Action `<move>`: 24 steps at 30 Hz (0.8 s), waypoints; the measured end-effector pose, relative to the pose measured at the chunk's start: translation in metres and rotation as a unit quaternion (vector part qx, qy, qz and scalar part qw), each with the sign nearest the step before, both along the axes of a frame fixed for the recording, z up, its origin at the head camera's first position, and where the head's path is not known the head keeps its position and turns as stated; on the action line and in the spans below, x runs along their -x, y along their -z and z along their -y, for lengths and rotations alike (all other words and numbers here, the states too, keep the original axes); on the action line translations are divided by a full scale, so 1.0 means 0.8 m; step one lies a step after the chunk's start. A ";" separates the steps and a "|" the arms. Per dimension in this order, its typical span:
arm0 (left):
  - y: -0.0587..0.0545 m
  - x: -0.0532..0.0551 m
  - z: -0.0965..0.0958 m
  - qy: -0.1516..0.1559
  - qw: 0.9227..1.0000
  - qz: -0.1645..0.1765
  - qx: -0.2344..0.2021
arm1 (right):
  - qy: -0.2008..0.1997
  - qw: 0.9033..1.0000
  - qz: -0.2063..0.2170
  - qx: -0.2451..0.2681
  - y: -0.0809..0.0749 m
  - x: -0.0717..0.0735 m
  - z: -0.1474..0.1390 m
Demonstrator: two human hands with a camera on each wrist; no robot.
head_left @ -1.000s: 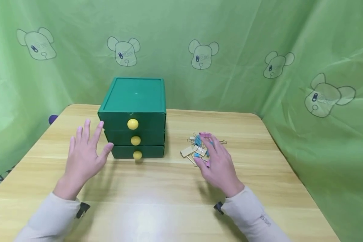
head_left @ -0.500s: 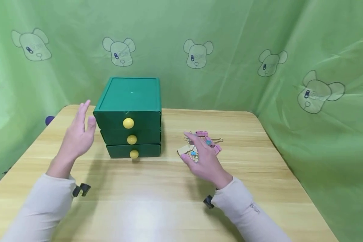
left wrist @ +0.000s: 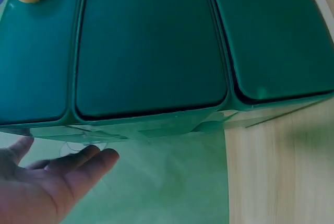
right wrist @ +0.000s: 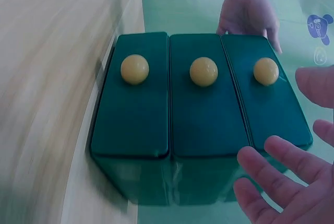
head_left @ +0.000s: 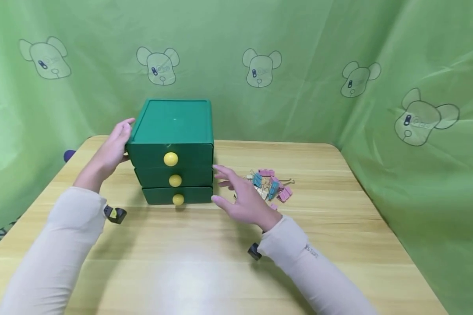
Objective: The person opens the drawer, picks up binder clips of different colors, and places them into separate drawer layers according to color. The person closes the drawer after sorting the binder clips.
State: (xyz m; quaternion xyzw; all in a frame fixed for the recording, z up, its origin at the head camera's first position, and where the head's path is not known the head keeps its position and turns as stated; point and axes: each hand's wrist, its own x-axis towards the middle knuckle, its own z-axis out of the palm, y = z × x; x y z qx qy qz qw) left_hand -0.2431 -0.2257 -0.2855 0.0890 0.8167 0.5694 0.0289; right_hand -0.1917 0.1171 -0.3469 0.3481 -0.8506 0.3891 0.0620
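Note:
A green three-drawer box [head_left: 173, 122] with a round yellow knob [head_left: 171, 159] on each drawer stands on the table, all drawers closed. My left hand [head_left: 112, 151] is at the box's upper left side, fingers extended along it; the left wrist view shows the fingers [left wrist: 88, 169] beside that side wall, and contact is hard to tell. My right hand [head_left: 244, 199] is near the box's right side with fingers spread, holding nothing. Behind and right of it lies a pile of binder clips [head_left: 273, 188] in pink, blue and cream, partly hidden by the hand.
The wooden table [head_left: 205, 262] has rounded far corners. A green curtain [head_left: 299, 109] with printed bear heads hangs behind and at both sides. A small purple object [head_left: 68, 155] shows past the table's left edge.
My left hand has moved in to the box's left side. My right hand has moved left from over the binder clips to near the box's right side, uncovering more of the pile.

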 end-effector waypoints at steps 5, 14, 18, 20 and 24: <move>-0.002 0.013 -0.004 0.021 1.000 0.012 -0.010 | -0.025 1.000 0.016 0.000 -0.004 0.007 0.018; -0.009 0.024 -0.005 0.030 0.998 0.039 -0.033 | -0.056 0.997 0.050 0.017 -0.013 0.018 0.046; -0.008 0.030 -0.004 0.037 0.997 0.047 -0.047 | -0.069 0.996 0.059 0.014 -0.018 0.024 0.059; -0.008 0.033 -0.004 0.039 0.997 0.049 -0.052 | -0.075 0.995 0.070 0.017 -0.021 0.028 0.065; -0.005 0.035 -0.003 0.041 0.997 0.047 -0.055 | -0.084 0.991 0.097 0.023 -0.025 0.035 0.076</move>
